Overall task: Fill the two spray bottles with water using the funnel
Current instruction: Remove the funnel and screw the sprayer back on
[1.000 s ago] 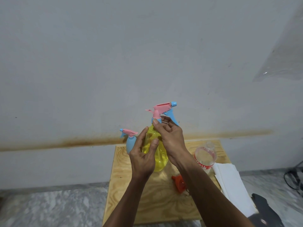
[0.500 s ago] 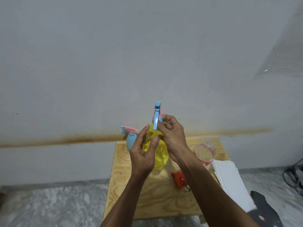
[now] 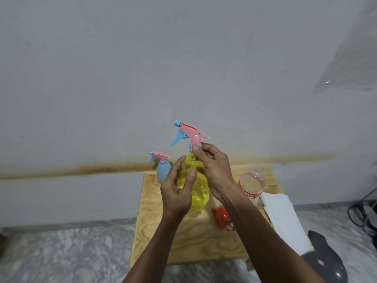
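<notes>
A yellow spray bottle stands on the wooden table. My left hand wraps around its left side. My right hand pinches the blue collar of its pink and blue spray head, whose nozzle points left. A small blue spray bottle with a pink head stands behind and to the left, untouched. The red funnel lies on the table just right of the yellow bottle. A clear plastic water bottle with a red label stands at the back right, partly behind my right forearm.
A stack of white paper lies along the table's right edge. A dark grey object sits at the lower right. Black cables trail on the marble floor at the far right. A grey wall stands close behind the table.
The spray head has turned on the yellow bottle: its nozzle pointed right, then toward the camera, and now points left. My right fingers shifted on the collar; my left hand kept its hold.
</notes>
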